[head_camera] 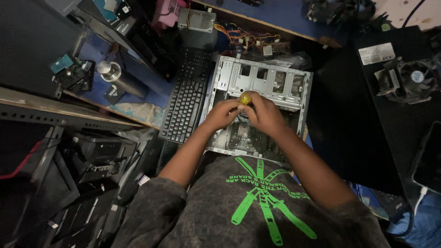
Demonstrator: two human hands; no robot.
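Note:
An open grey metal computer case point(262, 80) lies flat in front of me, its motherboard point(241, 135) showing low inside. Both my hands meet over the case. My right hand point(264, 112) wraps around a screwdriver whose yellow handle point(245, 98) sticks up between the fingers. My left hand point(221, 114) rests against the same handle from the left, fingers curled on it. The screwdriver's shaft and tip are hidden under my hands.
A black keyboard point(186, 98) lies just left of the case. A steel flask point(117, 76) and a bare hard drive point(73, 73) sit further left. A cooler fan point(411, 78) rests on a black case at right. Loose cables point(248, 39) lie behind; stacked black parts fill the lower left.

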